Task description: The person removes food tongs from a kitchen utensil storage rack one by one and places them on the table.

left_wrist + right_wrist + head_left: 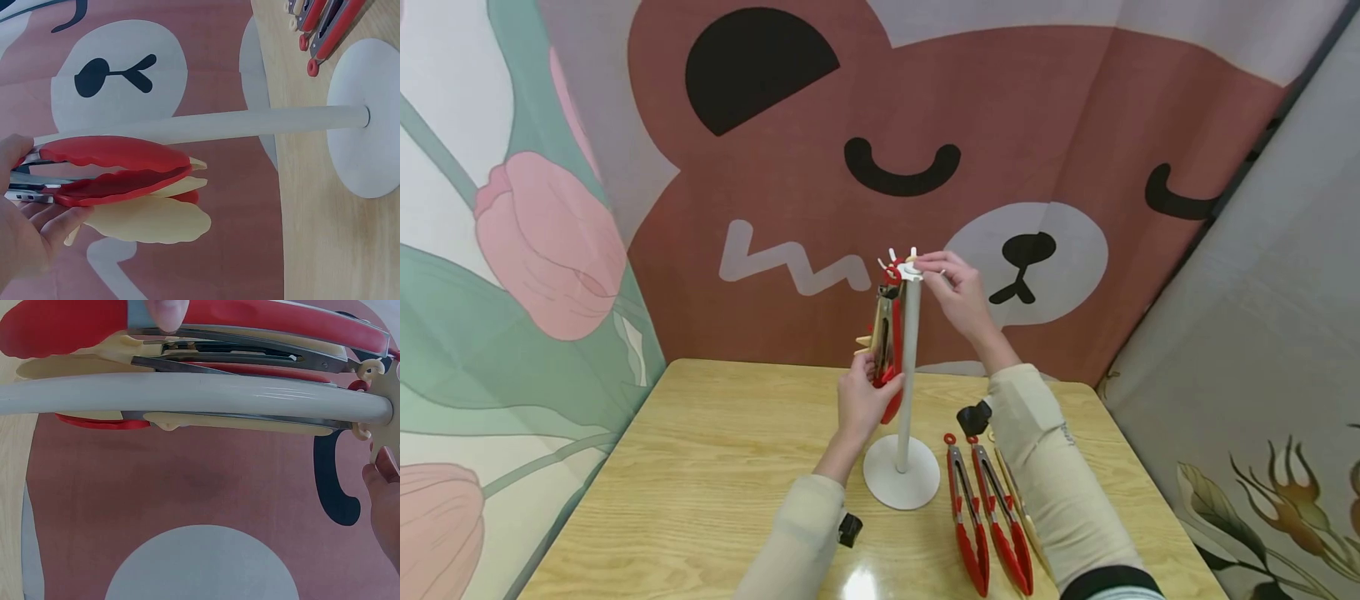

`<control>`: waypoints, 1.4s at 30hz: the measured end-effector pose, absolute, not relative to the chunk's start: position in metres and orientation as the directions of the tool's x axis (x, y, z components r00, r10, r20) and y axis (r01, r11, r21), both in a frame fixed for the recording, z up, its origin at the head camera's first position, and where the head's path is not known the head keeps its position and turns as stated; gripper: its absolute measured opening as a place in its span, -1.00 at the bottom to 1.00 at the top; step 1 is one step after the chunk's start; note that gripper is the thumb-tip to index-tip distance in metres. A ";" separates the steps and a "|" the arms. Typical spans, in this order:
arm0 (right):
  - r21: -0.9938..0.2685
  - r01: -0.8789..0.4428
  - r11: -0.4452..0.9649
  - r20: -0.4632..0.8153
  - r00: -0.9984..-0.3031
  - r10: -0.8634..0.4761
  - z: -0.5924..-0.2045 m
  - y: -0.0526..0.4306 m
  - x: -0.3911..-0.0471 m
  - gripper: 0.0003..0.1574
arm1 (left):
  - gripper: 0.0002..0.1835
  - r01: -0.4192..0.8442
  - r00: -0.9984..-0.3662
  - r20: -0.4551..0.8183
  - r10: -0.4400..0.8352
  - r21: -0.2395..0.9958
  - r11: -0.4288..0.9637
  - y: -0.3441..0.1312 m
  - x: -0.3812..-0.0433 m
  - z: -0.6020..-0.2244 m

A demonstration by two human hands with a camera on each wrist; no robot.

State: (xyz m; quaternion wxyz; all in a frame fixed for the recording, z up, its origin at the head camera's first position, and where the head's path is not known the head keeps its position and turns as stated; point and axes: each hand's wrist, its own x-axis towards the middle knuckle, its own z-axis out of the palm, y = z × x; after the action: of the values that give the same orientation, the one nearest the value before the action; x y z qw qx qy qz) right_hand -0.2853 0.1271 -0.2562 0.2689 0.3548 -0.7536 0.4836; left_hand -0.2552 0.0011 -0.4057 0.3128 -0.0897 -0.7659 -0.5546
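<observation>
My left hand (867, 400) grips red-tipped tongs (119, 153) at the left side of a white stand (908, 375). These tongs hang tips down beside the pole, their top ring up at the hooks. Cream tongs (150, 219) hang close behind them, with more red and cream handles around the pole in the right wrist view. The right hand (957, 292) pinches the edge of the stand's white hooked top (912, 271). In the right wrist view the left thumb (167, 312) presses on the red tongs, and the right hand's fingertips (386, 465) are at the hooked top's edge.
Two red tongs (972, 521) lie on the wooden table (700, 483), right of the stand's round base (901, 492). Cream tongs (1033, 521) lie alongside, partly hidden by the right sleeve (1060, 475). A curtain with a bear print (790, 333) hangs behind the table.
</observation>
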 end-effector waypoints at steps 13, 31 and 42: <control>-0.537 -0.792 0.291 0.748 -0.607 -0.270 -0.256 0.127 -0.284 -0.76 | -0.56 0.517 -0.767 0.611 -0.194 0.768 0.377 -0.002 -0.253 -0.406; -0.541 -0.789 0.292 0.746 -0.610 -0.266 -0.257 0.128 -0.287 -0.76 | -0.59 0.540 -0.753 0.633 -0.178 0.749 0.384 -0.004 -0.250 -0.405; -0.555 -0.782 0.285 0.742 -0.619 -0.256 -0.257 0.127 -0.287 -0.76 | -0.57 0.559 -0.730 0.659 -0.178 0.727 0.398 -0.008 -0.250 -0.401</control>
State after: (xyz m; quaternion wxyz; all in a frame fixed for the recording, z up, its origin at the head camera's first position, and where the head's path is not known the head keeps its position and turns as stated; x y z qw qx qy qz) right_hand -0.2871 0.1269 -0.2569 0.2687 0.3436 -0.7550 0.4895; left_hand -0.2500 -0.0078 -0.4007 0.3453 -0.1250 -0.7615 -0.5340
